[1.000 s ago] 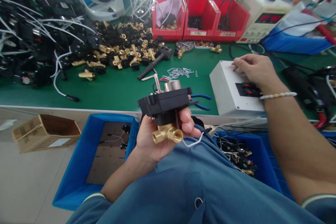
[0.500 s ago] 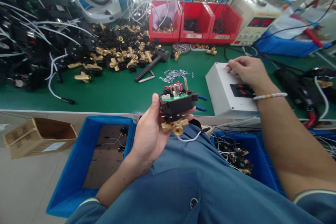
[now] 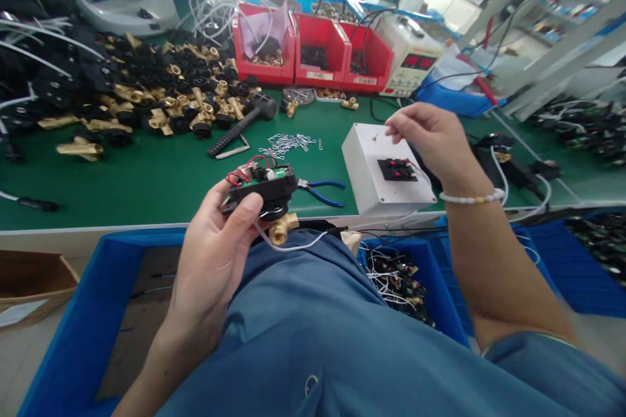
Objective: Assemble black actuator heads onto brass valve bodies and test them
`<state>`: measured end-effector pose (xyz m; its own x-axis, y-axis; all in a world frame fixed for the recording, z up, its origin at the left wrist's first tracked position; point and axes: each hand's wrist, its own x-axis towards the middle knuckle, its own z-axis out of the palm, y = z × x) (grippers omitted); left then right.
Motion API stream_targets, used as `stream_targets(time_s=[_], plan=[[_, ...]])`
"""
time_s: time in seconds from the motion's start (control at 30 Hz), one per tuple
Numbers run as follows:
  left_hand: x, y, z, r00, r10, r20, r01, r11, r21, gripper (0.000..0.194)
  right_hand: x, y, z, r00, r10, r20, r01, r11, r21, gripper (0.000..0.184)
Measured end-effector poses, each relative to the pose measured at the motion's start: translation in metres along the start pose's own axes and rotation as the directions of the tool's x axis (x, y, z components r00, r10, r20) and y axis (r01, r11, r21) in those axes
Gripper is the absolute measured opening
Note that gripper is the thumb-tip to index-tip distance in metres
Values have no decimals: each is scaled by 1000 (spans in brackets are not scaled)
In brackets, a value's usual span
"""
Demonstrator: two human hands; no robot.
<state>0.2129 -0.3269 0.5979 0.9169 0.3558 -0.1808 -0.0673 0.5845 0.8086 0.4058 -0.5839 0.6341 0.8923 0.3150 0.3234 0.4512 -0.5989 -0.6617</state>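
My left hand point(image 3: 215, 241) is closed around a motorized valve: its black actuator housing point(image 3: 267, 192) has an uncovered top with red wires and a green circuit board. A brass valve body point(image 3: 280, 228) protrudes underneath, and a white cable point(image 3: 293, 247) runs off to the right. My right hand point(image 3: 425, 133) hovers over a white control box point(image 3: 364, 176), its fingers loosely bent with nothing visible in them. Just left of the fingertips, a small toggle switch point(image 3: 375, 138) stands apart from them on the box. A black terminal block point(image 3: 397, 169) with red parts is set into the same face.
Blue-handled pliers point(image 3: 323, 192), metal clips point(image 3: 288, 143) and a black hammer point(image 3: 242, 124) lie on the green bench point(image 3: 147, 189). Brass fittings point(image 3: 195, 104) are heaped behind. Red bins point(image 3: 317, 71) stand at the back. Blue crates point(image 3: 63, 332) sit below the bench.
My right hand has come off the toggle switch. My left hand has turned the valve and shifted it left. The view has swung to the right.
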Motion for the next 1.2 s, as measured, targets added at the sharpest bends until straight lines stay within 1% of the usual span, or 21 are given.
stream_targets(time_s=[0.03,0.07,0.1,0.13,0.17,0.2,0.23,0.3,0.33,0.37,0.4,0.47,0.53,0.63,0.8,0.97,1.03,1.2], plan=[[1,1,-1,1000,-12,4,12,1000,-5,27,-14,-11,2,980,-63,186,60,998,24,17],[3,1,-2,1000,-28,10,28,1000,-14,22,-30,-22,6,888,-106,448,108,994,21,23],[4,2,-3,999,-43,14,43,999,-24,17,-46,-29,13,681,-100,726,155,988,-10,25],[5,2,-5,998,-59,19,60,998,-31,15,-62,-34,22,552,-86,829,173,985,-13,19],[6,2,-6,997,-74,25,74,997,-33,13,-78,-34,32,502,-68,862,191,981,-34,15],[7,2,-7,997,-76,26,77,997,-31,13,-92,-29,43,503,-35,864,209,975,-82,19],[8,2,-8,997,-68,25,69,997,-27,12,-104,-21,55,524,4,852,224,964,-142,26],[9,1,-11,999,-35,27,36,999,-20,15,-121,4,75,608,74,790,227,938,-263,42],[10,0,-12,999,-21,28,21,1000,-18,19,-127,18,84,655,98,750,220,924,-313,46],[10,-1,-13,999,-12,32,12,1000,-17,23,-130,32,91,688,112,717,212,914,-347,48],[10,-2,-13,999,-16,42,16,1000,-13,28,-132,45,97,707,117,698,208,908,-363,46],[9,-4,-14,998,-34,59,34,999,6,37,-134,65,106,714,106,692,210,911,-356,39],[8,-5,-15,997,-39,71,37,999,30,41,-137,76,110,704,80,705,219,920,-324,34],[4,-4,-14,997,-27,76,21,997,71,44,-144,81,112,711,44,702,225,931,-286,32],[1,-1,-13,996,-8,85,0,995,97,44,-156,76,110,766,-5,643,215,945,-248,36],[3,0,-15,997,12,73,-19,995,98,41,-161,73,110,820,-50,571,202,958,-206,40],[4,0,-17,997,3,76,-11,995,102,43,-161,72,111,827,-70,559,205,961,-183,39],[2,1,-15,998,-5,69,-1,996,86,42,-159,74,118,819,-130,560,240,962,-128,36]])
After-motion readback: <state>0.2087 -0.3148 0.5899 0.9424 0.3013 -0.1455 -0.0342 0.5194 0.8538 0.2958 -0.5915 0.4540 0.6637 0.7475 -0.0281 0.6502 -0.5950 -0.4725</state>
